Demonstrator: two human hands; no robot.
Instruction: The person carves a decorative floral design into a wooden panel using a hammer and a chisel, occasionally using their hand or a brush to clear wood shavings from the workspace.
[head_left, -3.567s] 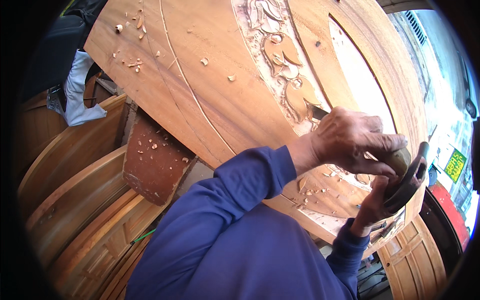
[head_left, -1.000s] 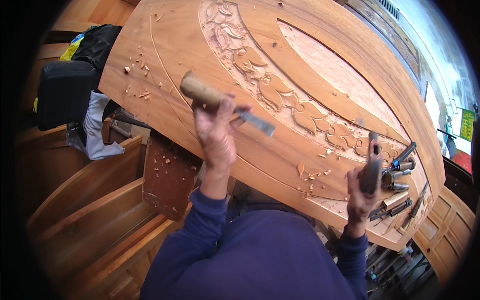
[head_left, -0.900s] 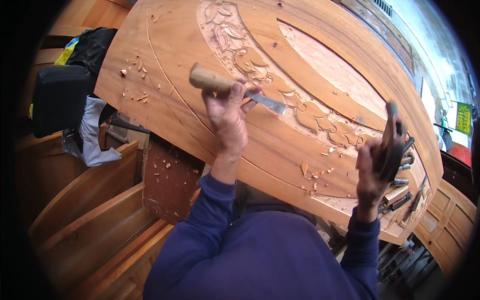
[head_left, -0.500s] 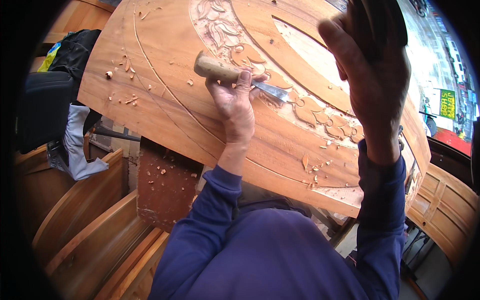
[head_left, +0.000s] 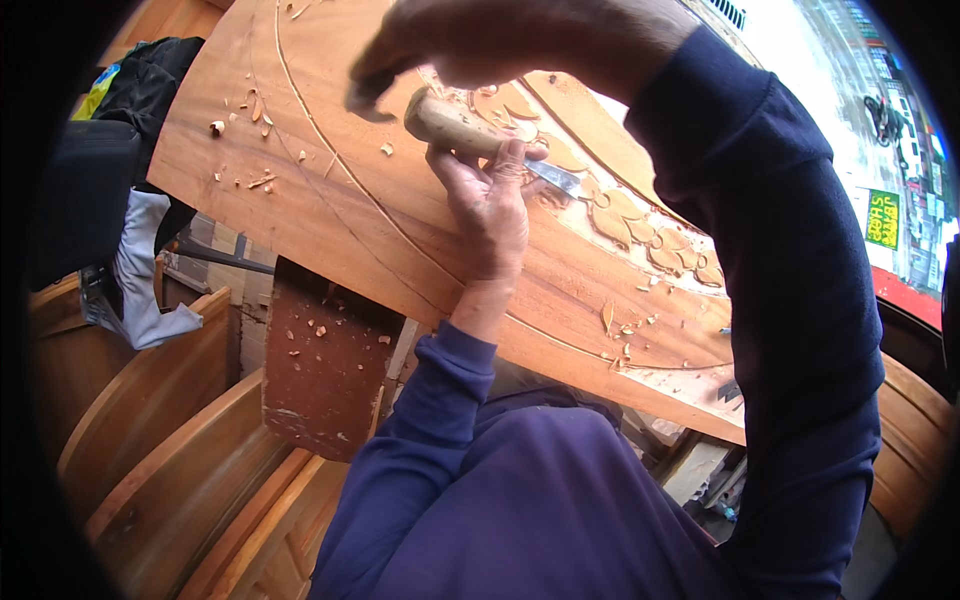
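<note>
My left hand (head_left: 488, 210) is closed around a wood chisel (head_left: 455, 126), thumb along the lower end of its thick, pale wooden handle. The flat metal blade points right and slightly down, its tip against the carved leaf relief (head_left: 622, 220) on a broad wooden panel (head_left: 400, 250). Across the top of the view reaches my right hand (head_left: 480, 45), blurred and partly cut off by the edge. Its dark, bent fingertips hang just left of and above the handle's butt end. Whether anything is in that hand does not show.
Wood shavings (head_left: 258, 110) lie scattered over the panel. At the left stand a black padded seat (head_left: 85, 210) with a white cloth (head_left: 145, 275) and a dark bag (head_left: 150, 90). Curved wooden boards (head_left: 165, 380) lean below. A reddish-brown board (head_left: 320, 370) sits under the panel's near edge.
My right hand has swung from the upper right leftward to above the chisel's handle, its sleeve now crossing the panel's right side. The left hand keeps its hold, shifted slightly right in view.
</note>
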